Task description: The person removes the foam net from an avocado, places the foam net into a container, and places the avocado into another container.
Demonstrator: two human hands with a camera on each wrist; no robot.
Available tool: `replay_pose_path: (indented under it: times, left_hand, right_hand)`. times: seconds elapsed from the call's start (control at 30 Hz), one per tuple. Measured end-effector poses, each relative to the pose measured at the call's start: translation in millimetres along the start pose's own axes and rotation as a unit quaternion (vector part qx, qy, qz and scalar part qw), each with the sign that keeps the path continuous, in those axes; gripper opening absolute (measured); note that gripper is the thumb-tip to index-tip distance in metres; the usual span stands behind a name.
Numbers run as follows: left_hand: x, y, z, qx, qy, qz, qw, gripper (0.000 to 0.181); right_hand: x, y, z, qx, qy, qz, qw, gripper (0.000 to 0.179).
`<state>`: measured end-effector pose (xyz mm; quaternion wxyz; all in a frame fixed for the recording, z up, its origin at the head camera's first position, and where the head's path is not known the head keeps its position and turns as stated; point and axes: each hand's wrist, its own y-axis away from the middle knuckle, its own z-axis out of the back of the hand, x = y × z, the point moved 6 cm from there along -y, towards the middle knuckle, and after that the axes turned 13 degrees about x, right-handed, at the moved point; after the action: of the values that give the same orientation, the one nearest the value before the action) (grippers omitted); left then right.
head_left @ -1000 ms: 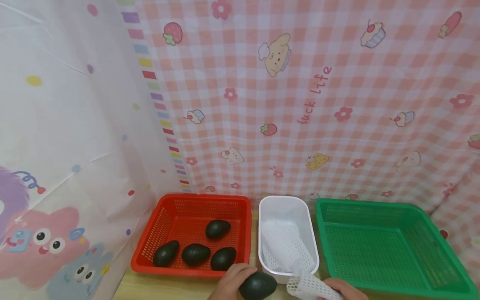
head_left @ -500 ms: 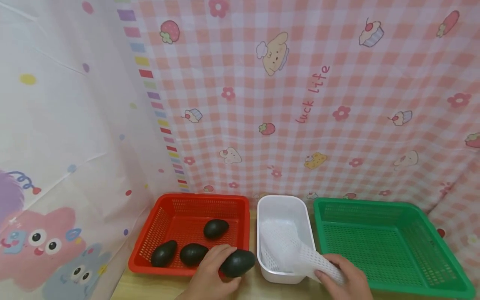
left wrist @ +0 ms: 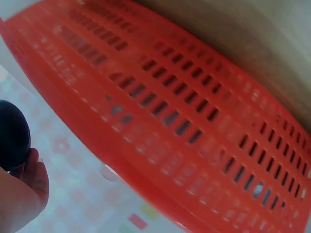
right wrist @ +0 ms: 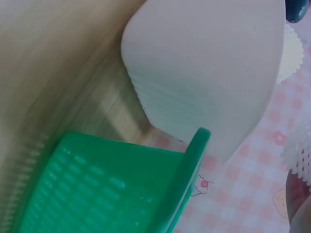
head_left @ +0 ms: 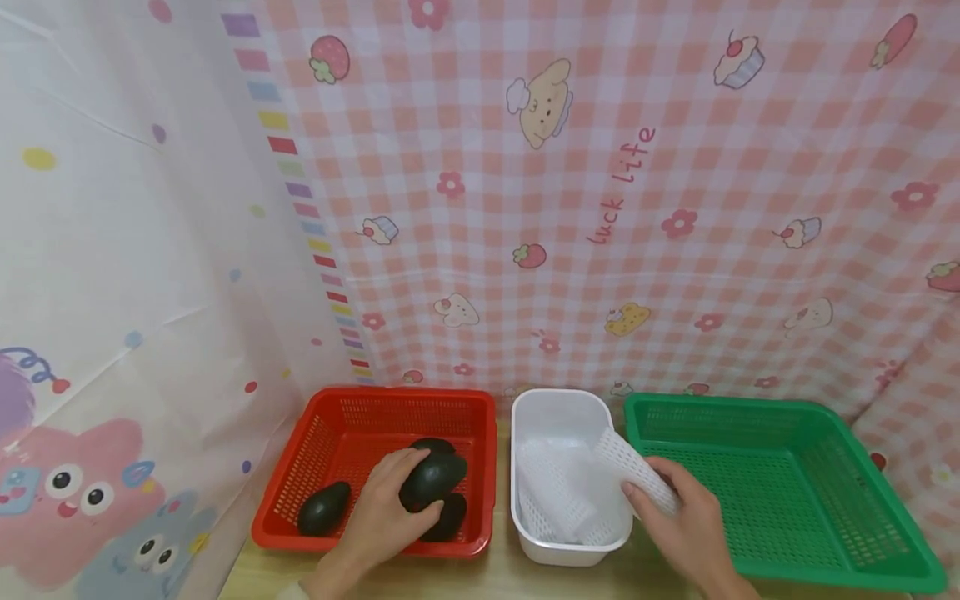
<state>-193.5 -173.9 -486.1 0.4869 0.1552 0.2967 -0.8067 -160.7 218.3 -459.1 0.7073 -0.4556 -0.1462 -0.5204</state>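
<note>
My left hand [head_left: 386,506] grips a dark green avocado [head_left: 433,481] over the red basket [head_left: 258,521]. Beneath and around it lie other avocados, one at the left [head_left: 324,508] and two partly covered by the hand and the held fruit. In the left wrist view, the held avocado [left wrist: 12,136] and part of the hand [left wrist: 24,199] show at the left edge. Between thumb and fingers, my right hand [head_left: 686,517] pinches a white foam net sleeve [head_left: 637,471], held over the right side of the white bin [head_left: 516,467]. Several more net sleeves [head_left: 558,492] lie inside that bin.
A green basket [head_left: 750,575] stands to the right of the white bin, its mesh floor bare. Wooden tabletop [head_left: 480,575] shows in front of the containers. Behind them hangs a pink checked cloth [head_left: 487,250], with a white printed sheet [head_left: 150,292] at the left.
My left hand has carried the avocado leftward from the front of the table to over the red basket. The right hand has lifted its foam net sleeve, now apart from those in the bin.
</note>
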Motion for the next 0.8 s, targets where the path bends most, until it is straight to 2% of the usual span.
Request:
replay_pose_path:
  times: [0.37,0.57,0.8]
  left_hand:
    - [55.8,-19.8,19.3,0.017,0.005,0.090,0.9958,0.068]
    - [74.9,-24.7,23.9,0.036,0.006,0.114,0.9928,0.068]
    - [92.4,-27.7,24.5,0.056,0.010,0.137,0.9889,0.070]
  right_hand:
    - [-8.6,-24.1,-12.9,-0.004,-0.019,-0.068,0.9975,0.039]
    - [-8.2,-33.6,-21.0,-0.001,-0.021,-0.102,0.9945,0.039]
    - [-12.3,-43.9,-33.9,0.020,-0.030,-0.157,0.9870,0.043]
